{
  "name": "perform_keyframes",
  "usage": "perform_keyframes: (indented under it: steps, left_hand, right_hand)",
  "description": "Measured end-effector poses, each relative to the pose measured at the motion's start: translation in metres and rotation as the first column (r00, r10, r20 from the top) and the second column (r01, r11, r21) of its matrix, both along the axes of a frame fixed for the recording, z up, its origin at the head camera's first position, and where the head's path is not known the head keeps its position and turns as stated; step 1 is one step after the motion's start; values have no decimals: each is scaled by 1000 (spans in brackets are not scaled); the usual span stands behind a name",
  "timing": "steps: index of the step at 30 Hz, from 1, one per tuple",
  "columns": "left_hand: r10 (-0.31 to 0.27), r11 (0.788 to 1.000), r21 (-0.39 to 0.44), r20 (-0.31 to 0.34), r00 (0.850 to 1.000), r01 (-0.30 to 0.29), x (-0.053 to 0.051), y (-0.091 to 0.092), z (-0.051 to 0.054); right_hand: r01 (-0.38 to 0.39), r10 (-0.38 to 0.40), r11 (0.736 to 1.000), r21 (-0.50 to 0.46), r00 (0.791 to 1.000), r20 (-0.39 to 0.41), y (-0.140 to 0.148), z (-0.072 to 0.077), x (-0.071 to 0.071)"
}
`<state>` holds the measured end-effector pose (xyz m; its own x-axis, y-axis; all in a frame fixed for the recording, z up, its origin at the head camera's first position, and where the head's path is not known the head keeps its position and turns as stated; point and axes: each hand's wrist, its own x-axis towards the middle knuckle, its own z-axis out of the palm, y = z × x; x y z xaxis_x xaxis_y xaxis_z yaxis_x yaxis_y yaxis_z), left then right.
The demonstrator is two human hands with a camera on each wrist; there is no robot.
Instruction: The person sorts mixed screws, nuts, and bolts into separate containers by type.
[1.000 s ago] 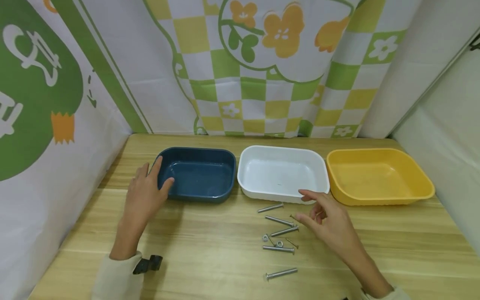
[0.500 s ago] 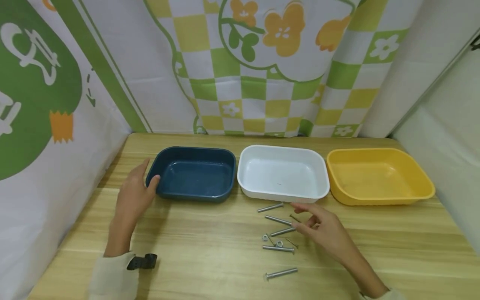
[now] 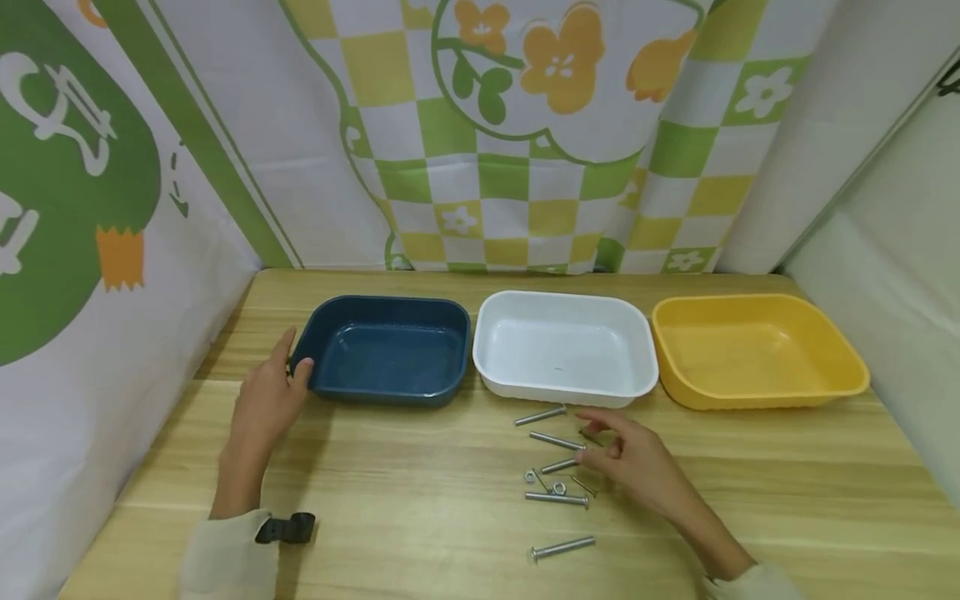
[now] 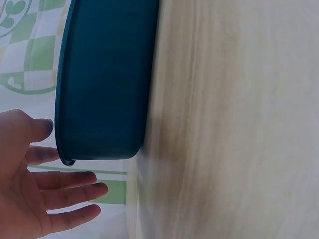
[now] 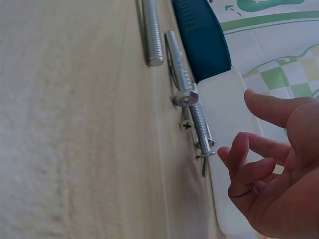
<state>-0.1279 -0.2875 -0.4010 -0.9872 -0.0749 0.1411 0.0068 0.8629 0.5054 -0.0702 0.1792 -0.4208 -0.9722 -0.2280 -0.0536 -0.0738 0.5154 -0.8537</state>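
My left hand (image 3: 266, 400) is at the left end of the dark blue tray (image 3: 390, 360), its thumb close to the rim. In the left wrist view its fingers (image 4: 70, 195) are extended and grip nothing; whether the thumb touches the tray is unclear. Over the hardware, my right hand (image 3: 633, 467) has thumb and forefinger apart, the other fingers loosely bent, holding nothing. It partly covers a bolt (image 3: 559, 465) and a small brass-coloured screw (image 3: 592, 437). Nearby lie more silver bolts (image 3: 557, 499), two hex nuts (image 3: 559, 488) and thin screws (image 3: 584, 486).
A white tray (image 3: 558, 358) stands in the middle of the row and a yellow tray (image 3: 757, 358) at the right. One bolt (image 3: 562, 548) lies apart, closer to the front of the wooden table (image 3: 420, 500). Printed cloth (image 3: 525, 183) hangs behind the trays.
My left hand has drawn back to the left from over the blue tray's end. My right hand has shifted down and left, from the white tray's front edge to above the bolts.
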Motion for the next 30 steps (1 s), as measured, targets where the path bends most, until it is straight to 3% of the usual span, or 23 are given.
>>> perform_keyframes:
  steps: [7, 12, 18, 23, 30]
  left_hand:
    - [11, 1000, 3, 30, 999, -11, 1, 0, -3]
    - [18, 1000, -1, 69, 997, -18, 1, -1, -6]
    - [12, 1000, 3, 60, 998, -12, 0, -1, -10]
    - [11, 1000, -10, 73, 997, -10, -1, 2, -9]
    - [-2, 1000, -25, 114, 993, 5, -3, 4, -5]
  right_hand:
    - [25, -19, 997, 75, 997, -79, -5, -7, -3]
    - [31, -21, 992, 120, 996, -82, -10, -10, -9]
    - [31, -10, 985, 170, 992, -124, -17, -12, -12]
    - [55, -12, 971, 232, 983, -184, -22, -11, -13]
    - [48, 11, 956, 288, 980, -199, -27, -13, -16]
